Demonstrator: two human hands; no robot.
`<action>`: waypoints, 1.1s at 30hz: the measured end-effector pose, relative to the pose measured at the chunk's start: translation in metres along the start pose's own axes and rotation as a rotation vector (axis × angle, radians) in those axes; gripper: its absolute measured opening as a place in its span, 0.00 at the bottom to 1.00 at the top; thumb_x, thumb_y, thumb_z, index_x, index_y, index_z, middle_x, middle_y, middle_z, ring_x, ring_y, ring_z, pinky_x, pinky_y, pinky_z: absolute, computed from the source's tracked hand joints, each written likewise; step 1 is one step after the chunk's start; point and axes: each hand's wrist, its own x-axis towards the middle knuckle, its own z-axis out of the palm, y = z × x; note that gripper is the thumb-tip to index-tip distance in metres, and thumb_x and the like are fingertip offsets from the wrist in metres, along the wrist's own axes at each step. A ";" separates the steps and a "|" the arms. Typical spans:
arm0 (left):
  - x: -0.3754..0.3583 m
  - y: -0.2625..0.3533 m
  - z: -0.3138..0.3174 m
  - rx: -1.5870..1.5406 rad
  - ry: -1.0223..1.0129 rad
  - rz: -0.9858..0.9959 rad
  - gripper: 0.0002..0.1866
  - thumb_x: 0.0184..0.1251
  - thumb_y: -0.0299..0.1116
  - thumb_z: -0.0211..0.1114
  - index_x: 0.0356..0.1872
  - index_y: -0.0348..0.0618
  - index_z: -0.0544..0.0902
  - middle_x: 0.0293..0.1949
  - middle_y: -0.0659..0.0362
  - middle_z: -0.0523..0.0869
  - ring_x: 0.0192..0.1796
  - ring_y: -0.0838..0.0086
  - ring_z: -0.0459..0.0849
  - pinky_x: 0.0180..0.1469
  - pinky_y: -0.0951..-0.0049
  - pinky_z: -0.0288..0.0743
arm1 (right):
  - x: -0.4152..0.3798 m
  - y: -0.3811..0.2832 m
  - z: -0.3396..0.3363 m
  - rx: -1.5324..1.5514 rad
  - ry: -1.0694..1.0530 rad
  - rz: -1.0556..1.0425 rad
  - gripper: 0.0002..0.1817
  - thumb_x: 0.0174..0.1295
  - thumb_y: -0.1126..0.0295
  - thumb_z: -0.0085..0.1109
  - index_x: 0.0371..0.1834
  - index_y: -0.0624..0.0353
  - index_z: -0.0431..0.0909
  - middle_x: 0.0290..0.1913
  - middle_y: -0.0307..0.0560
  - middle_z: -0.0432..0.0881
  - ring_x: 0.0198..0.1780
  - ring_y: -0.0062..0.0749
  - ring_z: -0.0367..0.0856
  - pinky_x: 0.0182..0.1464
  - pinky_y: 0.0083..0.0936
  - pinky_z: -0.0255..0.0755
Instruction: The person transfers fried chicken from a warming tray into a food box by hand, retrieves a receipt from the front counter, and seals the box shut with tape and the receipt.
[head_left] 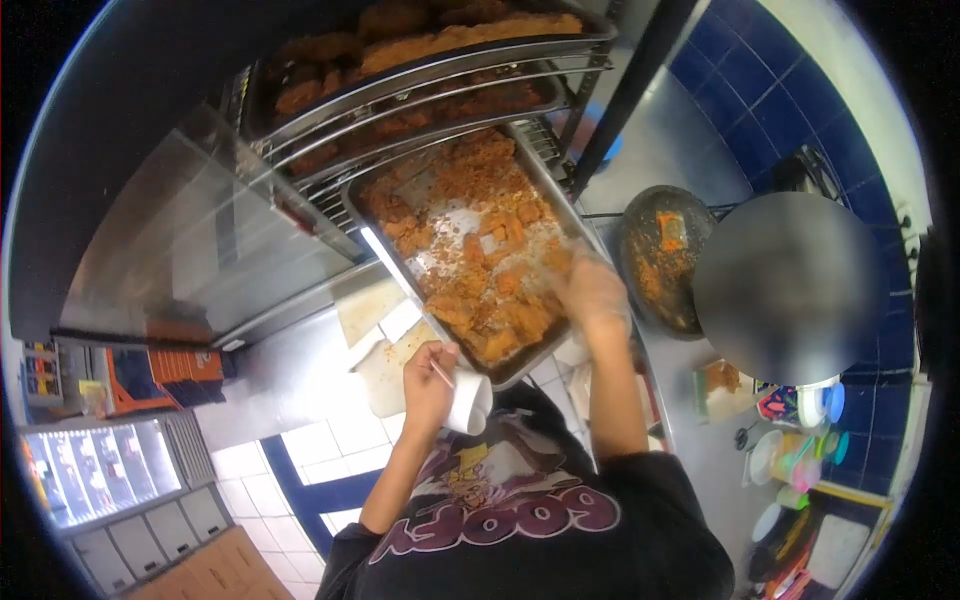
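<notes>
My left hand (430, 385) is closed around a white cup or folded paper container (466, 402), beside the near left edge of a metal tray. Fried, orange-brown pieces and crumbs lie in the tray (400, 275), which sticks out from a rack. Over the tray's right side is my right hand (592, 290), smeared by motion. Its fingers are too blurred to make out, and so is anything between them. Larger fried pieces (500, 325) lie at the tray's near end.
Above the tray, rack shelves hold another tray of fried food (470, 40). A glass door (170, 240) stands at the left. To the right are a dark round pan (665, 262) with food bits, a person with a blurred head, scissors (742, 437) and colourful containers (795, 460).
</notes>
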 end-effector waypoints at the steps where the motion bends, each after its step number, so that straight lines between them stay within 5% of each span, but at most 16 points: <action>1: 0.001 -0.002 0.000 0.002 -0.011 0.012 0.10 0.75 0.35 0.64 0.35 0.41 0.80 0.25 0.69 0.78 0.27 0.86 0.71 0.29 0.81 0.65 | -0.001 0.003 0.004 -0.011 -0.013 -0.014 0.36 0.63 0.47 0.62 0.67 0.62 0.69 0.52 0.64 0.84 0.51 0.55 0.85 0.54 0.45 0.78; 6: 0.007 -0.018 -0.003 -0.053 -0.044 0.037 0.10 0.75 0.37 0.64 0.35 0.41 0.80 0.26 0.69 0.78 0.27 0.86 0.71 0.30 0.81 0.66 | -0.003 0.004 0.001 0.343 0.373 -0.228 0.30 0.62 0.59 0.66 0.67 0.55 0.70 0.56 0.65 0.81 0.54 0.57 0.83 0.57 0.46 0.76; 10: 0.011 -0.017 -0.001 -0.117 -0.049 0.051 0.11 0.75 0.37 0.64 0.36 0.41 0.81 0.27 0.68 0.78 0.27 0.85 0.72 0.30 0.80 0.66 | -0.017 -0.004 -0.021 0.173 0.502 -0.323 0.29 0.63 0.67 0.63 0.69 0.53 0.71 0.56 0.62 0.82 0.56 0.55 0.82 0.60 0.45 0.75; 12: 0.010 -0.014 -0.001 -0.139 -0.029 -0.005 0.11 0.75 0.38 0.64 0.36 0.41 0.81 0.27 0.67 0.79 0.27 0.85 0.73 0.31 0.80 0.67 | -0.026 0.002 -0.022 -0.063 0.122 -0.726 0.30 0.61 0.74 0.61 0.70 0.51 0.71 0.58 0.60 0.81 0.57 0.53 0.82 0.60 0.42 0.76; 13: 0.012 -0.016 -0.001 -0.139 -0.024 -0.010 0.11 0.75 0.38 0.64 0.36 0.41 0.81 0.27 0.67 0.79 0.27 0.85 0.73 0.31 0.80 0.67 | -0.035 -0.005 -0.024 0.006 -0.117 -0.683 0.23 0.62 0.72 0.64 0.63 0.52 0.79 0.62 0.57 0.79 0.62 0.44 0.80 0.64 0.42 0.74; 16: 0.013 -0.020 -0.001 -0.140 -0.026 0.043 0.12 0.75 0.39 0.64 0.36 0.40 0.81 0.26 0.67 0.79 0.27 0.85 0.73 0.30 0.79 0.68 | -0.041 -0.005 -0.005 -0.162 -0.074 -0.791 0.25 0.61 0.74 0.62 0.64 0.49 0.79 0.63 0.53 0.78 0.64 0.42 0.77 0.67 0.44 0.71; 24: 0.016 -0.022 -0.003 -0.089 0.017 0.052 0.10 0.75 0.36 0.64 0.35 0.40 0.81 0.25 0.69 0.78 0.26 0.86 0.71 0.29 0.80 0.66 | -0.004 0.008 -0.015 -0.137 -0.364 -1.007 0.25 0.61 0.61 0.62 0.63 0.49 0.79 0.55 0.51 0.80 0.57 0.44 0.79 0.64 0.45 0.72; 30: 0.014 -0.018 -0.004 -0.130 0.013 0.065 0.10 0.75 0.37 0.64 0.35 0.41 0.81 0.25 0.69 0.78 0.26 0.86 0.72 0.28 0.80 0.65 | 0.012 0.029 -0.013 0.197 -0.201 -0.986 0.22 0.67 0.59 0.59 0.62 0.53 0.78 0.58 0.52 0.80 0.57 0.46 0.80 0.58 0.45 0.74; 32: 0.010 -0.012 -0.004 -0.119 0.012 0.052 0.11 0.75 0.37 0.64 0.35 0.41 0.81 0.25 0.69 0.78 0.26 0.86 0.72 0.29 0.80 0.66 | 0.014 0.034 -0.008 1.214 -0.525 -0.108 0.22 0.71 0.56 0.55 0.61 0.57 0.76 0.60 0.52 0.79 0.57 0.43 0.81 0.53 0.39 0.78; 33: 0.010 -0.011 -0.003 -0.087 0.006 0.035 0.11 0.75 0.37 0.64 0.35 0.41 0.81 0.25 0.69 0.79 0.26 0.86 0.72 0.29 0.80 0.66 | -0.003 0.015 -0.023 1.597 -0.573 0.069 0.25 0.73 0.52 0.53 0.63 0.60 0.72 0.58 0.50 0.80 0.57 0.38 0.82 0.47 0.31 0.80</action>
